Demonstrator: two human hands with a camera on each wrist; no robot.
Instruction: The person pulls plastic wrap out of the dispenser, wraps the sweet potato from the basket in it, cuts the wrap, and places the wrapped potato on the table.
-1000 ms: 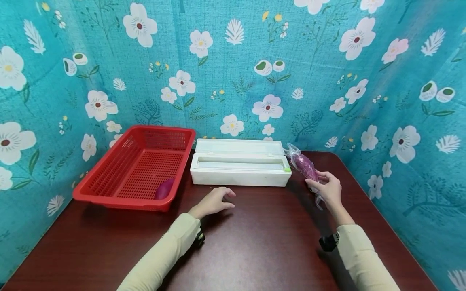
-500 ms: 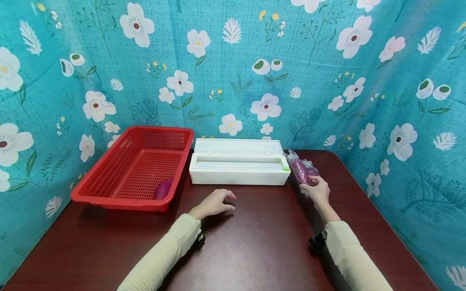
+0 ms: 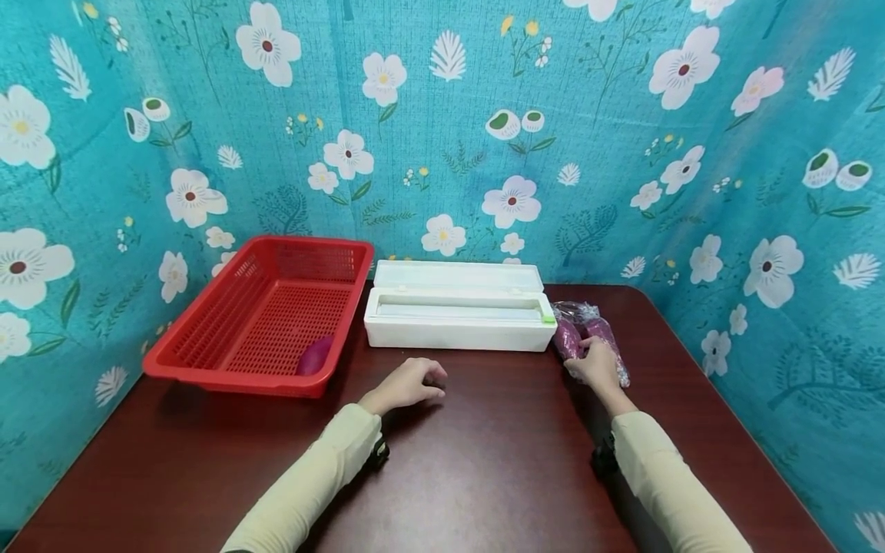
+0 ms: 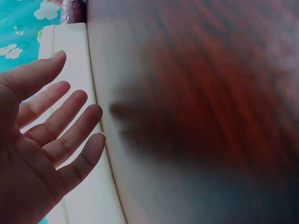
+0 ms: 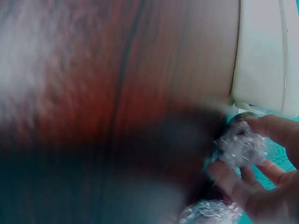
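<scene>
Beside the right end of a white cling film box (image 3: pixel 456 336), my right hand (image 3: pixel 598 367) has its thumb and fingers around the near end of a purple oblong vegetable (image 3: pixel 567 338) wrapped in clear film. A second wrapped purple vegetable (image 3: pixel 608 338) lies just to its right. In the right wrist view the fingers touch the crinkled film (image 5: pixel 240 145) of the held one. My left hand (image 3: pixel 408 382) hovers over the table in front of the box, fingers loosely bent and holding nothing; the left wrist view shows its palm (image 4: pixel 28 172) bare.
At the left stands a red plastic basket (image 3: pixel 155 365) with an unwrapped purple vegetable (image 3: pixel 315 355) inside. The box's lid (image 3: pixel 456 276) is raised at the back. A floral curtain (image 3: pixel 442 153) hangs behind the dark table (image 3: pixel 484 461).
My right hand has moved left with the wrapped vegetable, lowering it beside the box. The second wrapped one has come into view to its right. My left hand stays put.
</scene>
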